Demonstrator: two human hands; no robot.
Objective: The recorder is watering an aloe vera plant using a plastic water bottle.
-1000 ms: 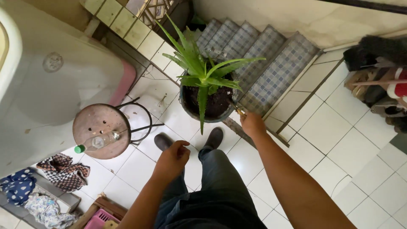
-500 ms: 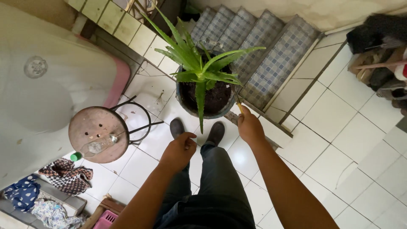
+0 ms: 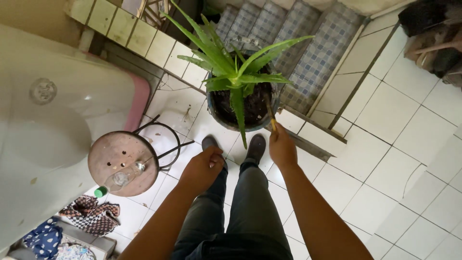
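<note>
An aloe plant with long green leaves grows in a dark round pot of dark soil on the white tiled floor, just in front of my shoes. My right hand is shut on a thin yellowish stick whose tip reaches into the soil at the pot's right side. My left hand hangs loosely curled above my left knee, holding nothing. My legs in dark jeans stand below the pot.
A round rusty stool at the left carries a lying clear plastic bottle with a green cap. A large white tub is further left. Blue-tiled stairs rise behind the pot. Patterned cloths lie at the bottom left.
My right hand has moved the stick from the pot's rim into the soil. My view has shifted closer to the pot; my left hand stays curled.
</note>
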